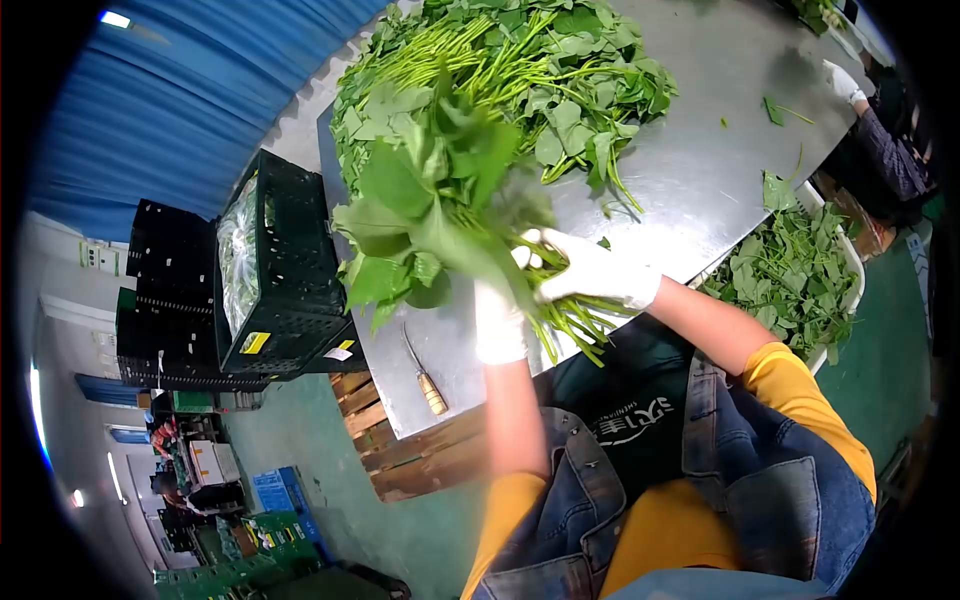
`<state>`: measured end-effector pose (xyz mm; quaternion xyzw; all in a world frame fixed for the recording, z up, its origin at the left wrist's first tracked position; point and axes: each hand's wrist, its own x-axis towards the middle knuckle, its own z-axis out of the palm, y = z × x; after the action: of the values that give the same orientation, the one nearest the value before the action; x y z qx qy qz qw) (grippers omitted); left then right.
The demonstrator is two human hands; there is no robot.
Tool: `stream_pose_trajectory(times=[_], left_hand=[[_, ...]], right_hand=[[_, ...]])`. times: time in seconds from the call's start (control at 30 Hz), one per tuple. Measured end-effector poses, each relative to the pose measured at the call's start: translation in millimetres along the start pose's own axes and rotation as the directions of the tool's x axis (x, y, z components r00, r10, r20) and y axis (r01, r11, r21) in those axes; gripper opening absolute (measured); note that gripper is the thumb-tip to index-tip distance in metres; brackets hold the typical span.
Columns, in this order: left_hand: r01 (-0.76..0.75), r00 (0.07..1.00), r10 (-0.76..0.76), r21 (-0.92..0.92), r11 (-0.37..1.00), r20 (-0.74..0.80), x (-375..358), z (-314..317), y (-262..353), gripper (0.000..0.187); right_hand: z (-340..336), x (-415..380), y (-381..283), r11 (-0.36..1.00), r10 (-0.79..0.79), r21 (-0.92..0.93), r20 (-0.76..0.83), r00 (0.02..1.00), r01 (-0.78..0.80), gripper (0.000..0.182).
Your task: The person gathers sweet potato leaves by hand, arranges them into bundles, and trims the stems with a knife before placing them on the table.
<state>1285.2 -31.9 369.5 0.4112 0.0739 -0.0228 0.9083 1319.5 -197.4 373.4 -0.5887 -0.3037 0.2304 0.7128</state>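
While two gloved hands met at one leafy bunch (pixel 430 215), one large heap of greens (pixel 560 85) lay beyond.
The right hand (pixel 600 272) was closed around the stems above the metal table (pixel 700 165); the left hand (pixel 500 325) touched the bunch, its fingers mostly hidden by leaves, so how far they were closed could not be told. One curved tool (pixel 430 390) lay near the table's edge, one white crate (pixel 852 262) held more greens, and one co-worker's gloved hand (pixel 843 82) showed.

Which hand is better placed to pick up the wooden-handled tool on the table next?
Probably the left hand: it is nearer the wooden-handled tool, though partly hidden behind the leafy bunch. The right hand is farther off, gripping the stems.
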Motion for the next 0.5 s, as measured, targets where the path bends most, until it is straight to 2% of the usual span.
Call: stream_pose_trajectory(times=[0.03, 0.07, 0.1, 0.17, 0.2, 0.27, 0.3, 0.33, 0.37, 0.43, 0.47, 0.5], left_hand=[[0.042, 0.998, -0.043, 0.025, 0.999, 0.04, -16, 7, 3, 0.037], [0.037, 0.999, -0.038, 0.031, 0.999, 0.037, -16, 7, 4, 0.037], [0.011, 0.999, -0.013, 0.051, 0.999, 0.033, -14, 6, 5, 0.034], [-0.043, 0.999, 0.041, 0.084, 0.996, 0.027, -9, 3, 6, 0.028], [-0.069, 0.997, 0.067, 0.101, 0.993, 0.026, -6, 2, 5, 0.026], [-0.116, 0.993, 0.113, 0.134, 0.984, 0.03, 1, -4, 2, 0.022], [-0.043, 0.998, 0.04, 0.061, 0.997, 0.048, 1, -5, -2, 0.021], [-0.043, 0.999, 0.042, 0.063, 0.997, 0.019, 1, -4, -6, 0.021], [-0.044, 0.999, 0.044, 0.063, 0.997, -0.011, 0, -3, -10, 0.022], [-0.011, 1.0, 0.011, 0.068, 0.998, 0.005, 5, -7, -15, 0.022], [0.02, 1.0, -0.021, 0.075, 0.997, 0.014, 8, -10, -16, 0.023], [0.016, 1.0, -0.017, 0.075, 0.997, 0.018, 8, -8, -15, 0.023]], right_hand=[[4, 8, -1, 0.971, 0.089, 0.22, 0.051, 0.995, -0.098, 0.077], [8, 13, -5, 0.964, 0.128, 0.237, -0.01, 0.992, -0.122, 0.063], [7, 16, 9, 0.963, 0.123, 0.24, -0.007, 0.992, -0.118, 0.063], [5, 23, 48, 0.806, 0.069, 0.591, -0.131, 0.989, 0.023, 0.052], [5, 23, 30, 0.742, 0.089, 0.67, -0.067, 0.994, -0.021, 0.048], [1, 24, 30, 0.716, 0.123, 0.697, -0.057, 0.991, -0.049, 0.047], [-2, 23, 30, 0.689, 0.16, 0.721, -0.046, 0.986, -0.078, 0.045], [-6, 20, 25, 0.793, 0.176, 0.602, -0.081, 0.981, -0.092, 0.042], [-10, 21, 33, 0.797, 0.173, 0.597, -0.086, 0.981, -0.088, 0.042], [-12, 27, 36, 0.965, -0.115, 0.22, -0.148, 0.982, 0.146, 0.036], [-17, 17, 35, 0.75, 0.121, 0.661, -0.163, 0.979, 0.017, 0.029], [-21, 17, 32, 0.753, 0.117, 0.658, -0.162, 0.98, 0.019, 0.029]])
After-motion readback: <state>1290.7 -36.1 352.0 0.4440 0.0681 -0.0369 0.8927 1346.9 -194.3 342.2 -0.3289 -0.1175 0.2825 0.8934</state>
